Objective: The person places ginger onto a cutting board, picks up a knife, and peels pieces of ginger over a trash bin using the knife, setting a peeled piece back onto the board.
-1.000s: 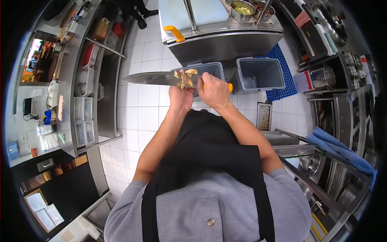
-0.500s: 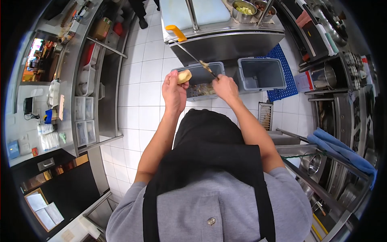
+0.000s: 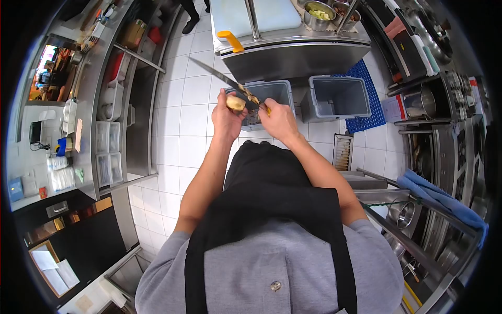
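Observation:
My left hand (image 3: pixel 228 119) is closed round a pale yellow, peeled-looking potato (image 3: pixel 235 103), thumb along its side. In my right hand (image 3: pixel 278 121) is the yellow handle of a long knife (image 3: pixel 213 71). Its blade points up and left, passing just beyond the potato. Scraps of peel (image 3: pixel 248 93) cling to the blade close to my right hand. Below both hands stands a grey bin (image 3: pixel 280 89), with some scraps partly visible inside.
A second grey bin (image 3: pixel 339 79) stands to the right, by a blue mat (image 3: pixel 361 99). Ahead, a steel counter (image 3: pixel 298 52) carries a white cutting board (image 3: pixel 272 18) and a metal pot of pale pieces (image 3: pixel 319 15). A yellow handle (image 3: pixel 230 41) juts from its edge.
My right hand has moved left and slightly down, bringing the knife nearer the potato, its blade now showing flatter. My left hand has turned the potato slightly.

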Demonstrator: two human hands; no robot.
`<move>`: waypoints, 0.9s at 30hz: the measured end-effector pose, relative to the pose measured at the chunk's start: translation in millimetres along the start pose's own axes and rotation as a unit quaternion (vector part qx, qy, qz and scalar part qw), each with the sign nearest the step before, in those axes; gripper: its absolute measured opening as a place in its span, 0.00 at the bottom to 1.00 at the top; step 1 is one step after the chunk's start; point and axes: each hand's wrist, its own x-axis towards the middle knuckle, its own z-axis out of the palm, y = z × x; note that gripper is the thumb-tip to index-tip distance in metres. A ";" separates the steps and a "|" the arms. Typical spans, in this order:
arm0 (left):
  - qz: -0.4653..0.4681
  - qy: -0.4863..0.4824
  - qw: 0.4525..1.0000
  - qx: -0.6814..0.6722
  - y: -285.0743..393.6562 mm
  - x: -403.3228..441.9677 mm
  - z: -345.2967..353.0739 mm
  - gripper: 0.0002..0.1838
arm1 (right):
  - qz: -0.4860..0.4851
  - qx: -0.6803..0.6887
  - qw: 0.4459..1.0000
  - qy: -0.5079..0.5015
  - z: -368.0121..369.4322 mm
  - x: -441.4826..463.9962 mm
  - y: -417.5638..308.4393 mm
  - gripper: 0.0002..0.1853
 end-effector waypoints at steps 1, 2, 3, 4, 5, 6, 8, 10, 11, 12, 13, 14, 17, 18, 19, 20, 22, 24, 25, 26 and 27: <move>0.001 0.001 1.000 -0.001 0.8 1.1 -3.6 0.20 | -0.017 -0.001 1.000 -0.002 0.6 -0.7 -3.4 0.13; -0.018 -0.048 0.999 0.013 1.3 3.0 -9.6 0.21 | -0.018 -0.001 1.000 -0.003 0.4 -2.6 -6.6 0.13; -0.038 -0.096 0.994 0.027 0.0 4.4 -14.4 0.23 | -0.054 -0.031 0.998 0.000 -2.4 -5.4 -12.4 0.13; -0.046 -0.072 0.996 0.016 -2.9 4.1 -15.1 0.21 | -0.090 -0.060 0.994 0.004 -3.0 -7.5 -16.0 0.12; -0.046 -0.070 0.996 0.015 -9.0 7.3 -20.0 0.21 | -0.090 -0.061 0.994 0.002 1.1 -9.4 -15.4 0.12; -0.027 -0.100 0.994 -0.032 -17.7 14.5 -28.1 0.21 | -0.132 -0.068 0.989 0.025 7.4 -11.0 -13.0 0.11; -0.019 -0.133 0.985 -0.107 -26.1 20.9 -34.2 0.21 | -0.175 -0.075 0.981 0.047 13.9 -11.9 -10.6 0.10; -0.017 -0.142 0.985 -0.097 -29.3 26.2 -39.1 0.22 | -0.202 -0.082 0.974 0.060 14.9 -11.7 -10.0 0.08; -0.015 -0.152 0.985 -0.085 -30.2 29.1 -40.7 0.22 | -0.204 -0.083 0.974 0.060 14.3 -10.9 -10.2 0.08; -0.013 -0.153 0.984 -0.086 -29.1 27.3 -38.0 0.22 | -0.206 -0.082 0.973 0.063 13.6 -10.5 -10.9 0.09; -0.001 -0.149 0.986 -0.074 -29.1 24.9 -35.3 0.23 | -0.208 -0.081 0.973 0.065 13.3 -10.5 -11.6 0.09; 0.010 -0.145 0.987 -0.062 -29.0 22.9 -32.5 0.23 | -0.209 -0.081 0.972 0.065 13.3 -10.6 -12.3 0.09; 0.018 -0.114 0.992 -0.051 -26.3 16.0 -23.7 0.25 | -0.212 -0.089 0.971 0.063 13.2 -12.4 -12.8 0.09; 0.018 -0.114 0.992 -0.051 -28.2 17.5 -25.4 0.25 | -0.217 -0.086 0.970 0.065 12.9 -12.7 -12.9 0.09; 0.017 -0.122 0.991 -0.061 -29.7 19.6 -26.5 0.25 | -0.222 -0.082 0.969 0.067 12.8 -12.9 -13.1 0.09; 0.017 -0.130 0.989 -0.070 -30.9 21.5 -27.9 0.25 | -0.222 -0.082 0.969 0.066 12.9 -12.9 -13.2 0.09; 0.021 -0.124 0.989 -0.072 -31.3 20.3 -26.7 0.25 | -0.224 -0.093 0.968 0.067 13.1 -12.8 -13.4 0.09; 0.024 -0.119 0.990 -0.073 -31.7 19.6 -25.4 0.24 | -0.229 -0.090 0.967 0.067 11.3 -12.5 -14.3 0.09; 0.024 -0.120 0.989 -0.082 -31.7 19.3 -24.8 0.23 | -0.234 -0.087 0.966 0.067 10.6 -12.2 -14.5 0.09; 0.025 -0.120 0.988 -0.092 -31.6 18.9 -24.6 0.22 | -0.234 -0.087 0.966 0.067 10.9 -11.9 -14.0 0.09; 0.025 -0.119 0.988 -0.092 -31.4 18.2 -25.4 0.22 | -0.237 -0.086 0.965 0.070 11.3 -11.5 -13.3 0.09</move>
